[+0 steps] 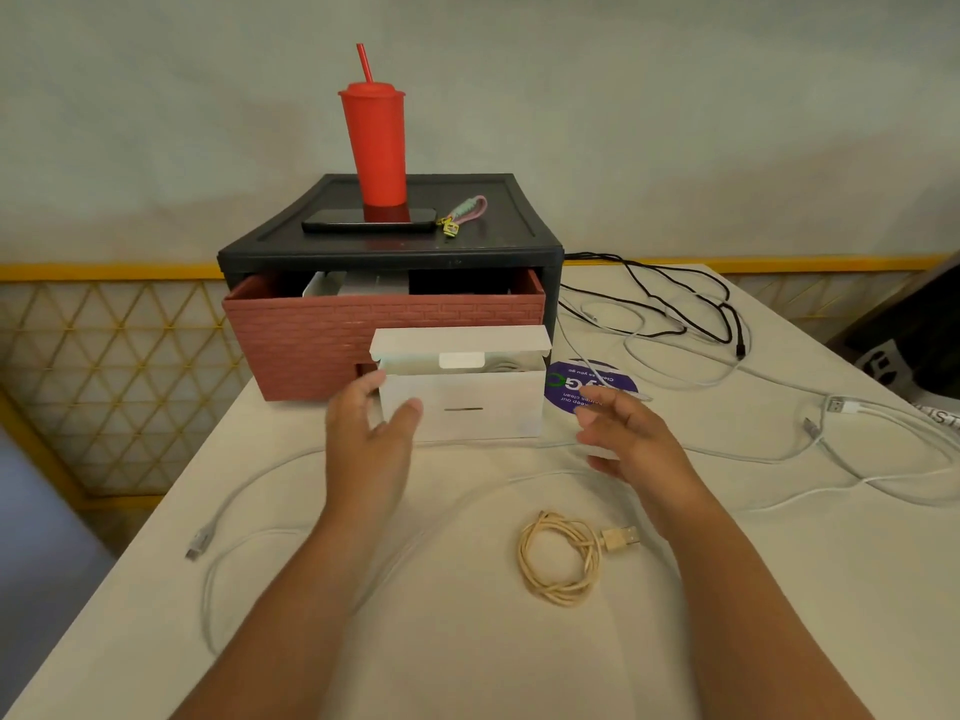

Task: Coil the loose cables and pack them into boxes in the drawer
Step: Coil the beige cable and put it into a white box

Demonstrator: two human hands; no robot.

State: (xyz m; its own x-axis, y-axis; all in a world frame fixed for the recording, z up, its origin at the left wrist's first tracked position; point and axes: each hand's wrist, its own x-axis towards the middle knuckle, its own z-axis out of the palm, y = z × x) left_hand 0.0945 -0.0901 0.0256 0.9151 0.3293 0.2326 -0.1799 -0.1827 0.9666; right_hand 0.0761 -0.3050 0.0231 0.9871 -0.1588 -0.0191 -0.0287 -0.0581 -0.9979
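A white cardboard box [483, 407] stands on the table with its lid flap up, in front of the pulled-out brick-red drawer [311, 335]. My left hand [371, 433] is at the box's left corner, fingers loosely spread and touching its side. Just right of the box, my right hand [621, 433] hovers with relaxed fingers and holds nothing. A coiled cream cable [561, 558] lies near me. Loose white cables [249, 496] trail across the table, and a black cable [675, 304] lies at the back right. More white boxes [353, 285] sit inside the drawer.
The black drawer cabinet [389, 246] carries a red tumbler with straw [374, 142], a phone [369, 220] and a keychain strap [465, 213]. A purple round sticker [571, 392] marks the table. The table edge drops off at the left; a dark object [914, 345] stands far right.
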